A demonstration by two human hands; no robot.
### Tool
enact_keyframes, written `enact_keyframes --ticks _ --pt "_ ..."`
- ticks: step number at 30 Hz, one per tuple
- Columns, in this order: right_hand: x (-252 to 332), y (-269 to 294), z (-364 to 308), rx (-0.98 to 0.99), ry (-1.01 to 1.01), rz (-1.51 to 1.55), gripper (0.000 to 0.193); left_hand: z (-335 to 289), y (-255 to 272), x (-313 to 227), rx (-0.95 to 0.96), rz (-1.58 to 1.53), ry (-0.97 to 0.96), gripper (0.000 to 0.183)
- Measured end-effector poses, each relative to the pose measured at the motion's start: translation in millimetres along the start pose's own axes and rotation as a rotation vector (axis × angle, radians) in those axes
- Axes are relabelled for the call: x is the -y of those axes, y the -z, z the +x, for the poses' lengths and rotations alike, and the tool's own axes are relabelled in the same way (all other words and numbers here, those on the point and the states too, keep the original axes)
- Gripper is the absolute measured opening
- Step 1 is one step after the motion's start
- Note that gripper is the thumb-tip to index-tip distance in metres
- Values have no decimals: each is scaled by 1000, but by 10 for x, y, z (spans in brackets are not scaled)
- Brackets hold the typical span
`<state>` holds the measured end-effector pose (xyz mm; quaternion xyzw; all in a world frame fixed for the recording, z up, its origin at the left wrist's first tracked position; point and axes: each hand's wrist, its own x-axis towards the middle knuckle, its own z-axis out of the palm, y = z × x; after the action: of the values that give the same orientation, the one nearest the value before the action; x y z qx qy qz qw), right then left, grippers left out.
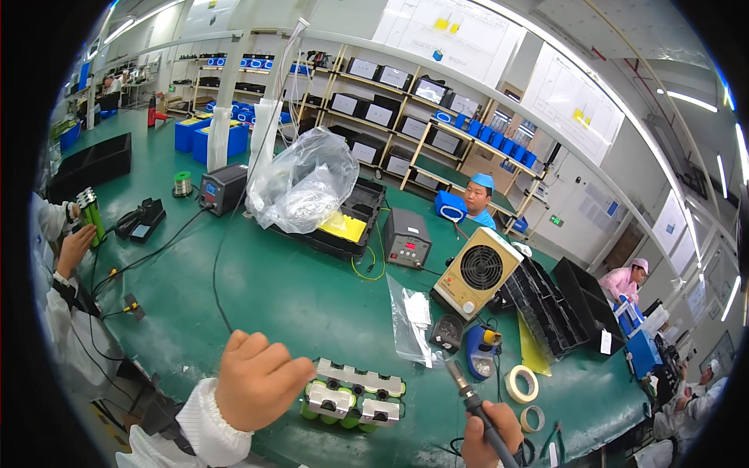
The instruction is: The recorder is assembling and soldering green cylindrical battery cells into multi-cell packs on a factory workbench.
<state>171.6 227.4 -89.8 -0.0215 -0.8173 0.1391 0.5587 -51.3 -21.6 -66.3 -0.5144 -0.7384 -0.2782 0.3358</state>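
My right hand (491, 437) is closed around a soldering iron (473, 402), its metal tip pointing up and away from me. To its left lies a battery pack (353, 398) of green cells with metal strips across the top. My left hand (261, 378) is curled closed beside the pack's left end, fingertips turned toward it. A thin dark wire (216, 273) runs down to the back of this hand; whether the fingers pinch it is hidden. Beyond the iron's tip stand a blue soldering iron holder (482, 351) and a small dark tray (447, 333).
Tape rolls (521, 384) lie at right. Farther back are a beige fan unit (477, 273), soldering stations (408, 238) and a black case (363, 210) under plastic bags. At left, a co-worker's hand (76, 248) is by another green pack (90, 214).
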Motion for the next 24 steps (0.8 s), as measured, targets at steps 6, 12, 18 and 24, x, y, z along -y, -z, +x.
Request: enact_keyframes --ticks 6,12,18,24 --pt "246 -402 67 -48 -283 513 20 78 -217 -87 57 -119 -53 14" --pt "389 -556 74 -13 -203 507 20 117 -256 -77 112 -209 -60 15" --pt "419 -581 79 28 -208 474 19 157 -272 -77 122 -224 -59 15" --pt "418 -594 75 34 -214 489 20 161 -280 -75 128 -238 -59 15"
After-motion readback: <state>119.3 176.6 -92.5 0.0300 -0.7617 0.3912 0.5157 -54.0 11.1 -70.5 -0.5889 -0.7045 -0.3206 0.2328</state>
